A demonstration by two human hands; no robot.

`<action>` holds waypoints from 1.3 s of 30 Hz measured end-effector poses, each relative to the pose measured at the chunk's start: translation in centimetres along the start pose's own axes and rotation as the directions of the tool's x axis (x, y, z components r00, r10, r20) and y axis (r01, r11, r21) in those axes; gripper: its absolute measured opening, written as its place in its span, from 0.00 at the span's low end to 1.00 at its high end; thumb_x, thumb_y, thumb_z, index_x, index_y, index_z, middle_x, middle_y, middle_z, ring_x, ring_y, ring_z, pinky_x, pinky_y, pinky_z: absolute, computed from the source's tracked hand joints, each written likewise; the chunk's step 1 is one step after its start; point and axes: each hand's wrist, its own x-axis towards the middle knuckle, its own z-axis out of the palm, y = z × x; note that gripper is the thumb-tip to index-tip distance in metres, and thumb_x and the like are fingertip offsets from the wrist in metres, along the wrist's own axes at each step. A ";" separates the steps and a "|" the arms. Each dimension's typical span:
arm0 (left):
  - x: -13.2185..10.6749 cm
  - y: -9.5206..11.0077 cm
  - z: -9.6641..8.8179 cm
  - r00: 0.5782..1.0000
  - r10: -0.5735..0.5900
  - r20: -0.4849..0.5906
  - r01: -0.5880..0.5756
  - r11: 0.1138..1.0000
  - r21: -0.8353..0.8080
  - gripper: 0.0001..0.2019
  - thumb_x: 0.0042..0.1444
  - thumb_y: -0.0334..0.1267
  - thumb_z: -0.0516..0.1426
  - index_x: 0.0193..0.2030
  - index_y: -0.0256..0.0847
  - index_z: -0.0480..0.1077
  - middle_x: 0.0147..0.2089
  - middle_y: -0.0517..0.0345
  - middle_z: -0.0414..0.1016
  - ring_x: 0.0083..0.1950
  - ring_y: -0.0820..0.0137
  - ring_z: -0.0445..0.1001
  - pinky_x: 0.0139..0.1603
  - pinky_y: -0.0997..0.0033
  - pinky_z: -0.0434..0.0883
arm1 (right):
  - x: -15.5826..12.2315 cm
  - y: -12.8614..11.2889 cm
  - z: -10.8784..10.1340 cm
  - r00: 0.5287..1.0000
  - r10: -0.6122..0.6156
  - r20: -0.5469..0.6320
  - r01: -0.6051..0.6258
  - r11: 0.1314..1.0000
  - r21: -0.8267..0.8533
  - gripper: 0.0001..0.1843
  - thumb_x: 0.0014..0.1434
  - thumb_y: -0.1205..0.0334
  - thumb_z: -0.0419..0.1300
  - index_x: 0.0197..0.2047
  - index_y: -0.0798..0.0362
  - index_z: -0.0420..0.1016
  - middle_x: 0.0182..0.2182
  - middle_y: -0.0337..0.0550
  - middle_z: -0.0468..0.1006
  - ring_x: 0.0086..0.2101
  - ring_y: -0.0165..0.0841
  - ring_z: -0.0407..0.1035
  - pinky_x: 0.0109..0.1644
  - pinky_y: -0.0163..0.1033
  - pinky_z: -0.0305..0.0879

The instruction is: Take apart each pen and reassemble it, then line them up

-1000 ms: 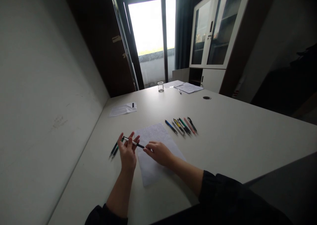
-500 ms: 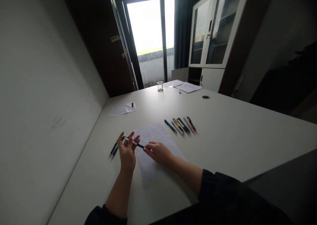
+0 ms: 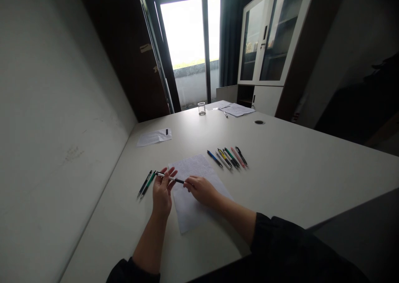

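A black-and-white pen (image 3: 171,178) is held between both hands above a sheet of handwritten paper (image 3: 193,212). My left hand (image 3: 162,193) grips its barrel with the thumb across it, other fingers partly spread behind. At the dark end of the pen, my right hand (image 3: 201,189) pinches the tip with closed fingers. Left of my left hand, a black pen (image 3: 144,184) and a green pen (image 3: 148,185) lie side by side on the table. Beyond the paper lies a row of several pens, among them a blue pen (image 3: 215,159), a yellow pen (image 3: 225,158) and a pink pen (image 3: 237,158).
A clear glass (image 3: 201,109) stands at the far edge of the white table (image 3: 280,162). Papers (image 3: 237,109) with a pen (image 3: 225,114) lie beside it. Another sheet (image 3: 152,138) is near the left wall. A round cable hole (image 3: 259,122) sits at right.
My right hand and the pen's dark end have shifted slightly right and up. My left hand has turned a little, its fingers regrouped along the barrel, and the green pen shows more.
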 end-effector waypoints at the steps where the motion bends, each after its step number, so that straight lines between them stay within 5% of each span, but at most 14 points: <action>1: 0.1 -0.1 -0.2 1.000 -0.026 0.001 0.026 1.000 -0.010 0.16 0.58 0.42 0.61 0.50 0.39 0.68 0.54 0.44 0.76 0.54 0.59 0.76 0.54 0.56 0.73 | 0.0 0.1 -0.1 1.000 0.011 -0.005 -0.011 1.000 0.008 0.11 0.65 0.66 0.56 0.30 0.53 0.74 0.29 0.40 0.76 0.30 0.29 0.69 0.37 0.32 0.60; 6: 0.7 -0.7 -0.8 0.992 -0.126 -0.027 0.124 0.990 -0.063 0.15 0.52 0.40 0.66 0.41 0.33 0.72 0.42 0.46 0.81 0.45 0.61 0.80 0.53 0.56 0.74 | 0.0 0.5 -0.3 1.000 0.015 -0.027 -0.016 0.999 -0.049 0.13 0.66 0.66 0.55 0.29 0.54 0.73 0.28 0.40 0.75 0.29 0.29 0.69 0.36 0.32 0.60; 15: 0.8 -0.9 -0.6 0.975 -0.196 -0.102 0.186 0.977 -0.100 0.06 0.58 0.33 0.62 0.38 0.32 0.70 0.40 0.45 0.81 0.42 0.64 0.82 0.48 0.62 0.78 | 0.0 0.2 -0.4 0.999 -0.041 0.002 0.040 0.942 -0.333 0.10 0.67 0.63 0.53 0.39 0.53 0.75 0.33 0.44 0.76 0.32 0.32 0.71 0.36 0.35 0.60; 20: 0.7 -0.9 -0.4 0.973 -0.188 -0.135 0.172 0.978 -0.122 0.05 0.59 0.32 0.61 0.38 0.33 0.69 0.40 0.45 0.81 0.41 0.64 0.82 0.48 0.63 0.78 | 0.2 0.5 -0.3 0.998 -0.021 -0.058 0.007 0.974 -0.226 0.09 0.65 0.56 0.58 0.41 0.52 0.76 0.34 0.44 0.77 0.33 0.33 0.72 0.37 0.35 0.62; 26: 0.4 -0.7 -0.1 0.973 -0.188 -0.135 0.173 0.978 -0.115 0.05 0.59 0.32 0.61 0.38 0.33 0.69 0.41 0.44 0.81 0.41 0.64 0.82 0.48 0.62 0.78 | 0.2 0.8 0.1 0.998 0.030 -0.061 -0.033 0.999 -0.039 0.17 0.70 0.61 0.49 0.30 0.53 0.71 0.26 0.40 0.75 0.26 0.29 0.68 0.34 0.34 0.61; 30: 0.4 -0.8 0.0 0.974 -0.186 -0.133 0.169 0.977 -0.129 0.05 0.59 0.32 0.61 0.39 0.32 0.70 0.41 0.44 0.81 0.41 0.64 0.82 0.49 0.61 0.78 | 0.3 1.1 0.4 0.988 0.061 -0.142 -0.061 0.998 0.006 0.04 0.63 0.61 0.60 0.39 0.52 0.71 0.32 0.41 0.76 0.32 0.32 0.69 0.38 0.35 0.62; 32: 0.5 -0.8 -0.1 0.974 -0.186 -0.129 0.169 0.977 -0.130 0.05 0.60 0.32 0.60 0.39 0.32 0.70 0.41 0.44 0.81 0.40 0.65 0.82 0.50 0.61 0.77 | 0.4 1.3 0.5 0.986 0.081 -0.148 -0.077 0.996 0.033 0.08 0.61 0.60 0.63 0.43 0.52 0.71 0.34 0.42 0.76 0.34 0.32 0.69 0.39 0.35 0.63; 34: 0.5 -1.0 -0.2 0.974 -0.189 -0.128 0.172 0.977 -0.127 0.06 0.59 0.33 0.61 0.39 0.32 0.70 0.41 0.44 0.81 0.41 0.65 0.82 0.50 0.61 0.77 | 0.3 1.4 0.5 0.990 0.087 -0.108 -0.081 0.995 0.061 0.06 0.65 0.58 0.58 0.41 0.52 0.71 0.32 0.40 0.76 0.32 0.32 0.69 0.38 0.35 0.63; 37: 0.6 -1.1 -0.4 0.975 -0.185 -0.122 0.171 0.978 -0.122 0.06 0.59 0.33 0.61 0.40 0.33 0.69 0.42 0.43 0.81 0.42 0.64 0.82 0.49 0.61 0.77 | 0.2 1.7 0.5 0.996 0.087 -0.035 -0.085 0.994 0.075 0.17 0.70 0.60 0.48 0.31 0.52 0.71 0.25 0.38 0.73 0.27 0.30 0.67 0.35 0.34 0.61; 39: 0.6 -1.1 -0.4 0.976 -0.183 -0.121 0.168 0.979 -0.118 0.06 0.60 0.33 0.60 0.40 0.33 0.69 0.43 0.43 0.81 0.42 0.64 0.81 0.50 0.61 0.77 | 0.2 1.7 0.5 0.996 0.088 -0.024 -0.086 0.993 0.079 0.16 0.69 0.61 0.50 0.30 0.52 0.70 0.25 0.37 0.73 0.26 0.29 0.67 0.34 0.34 0.60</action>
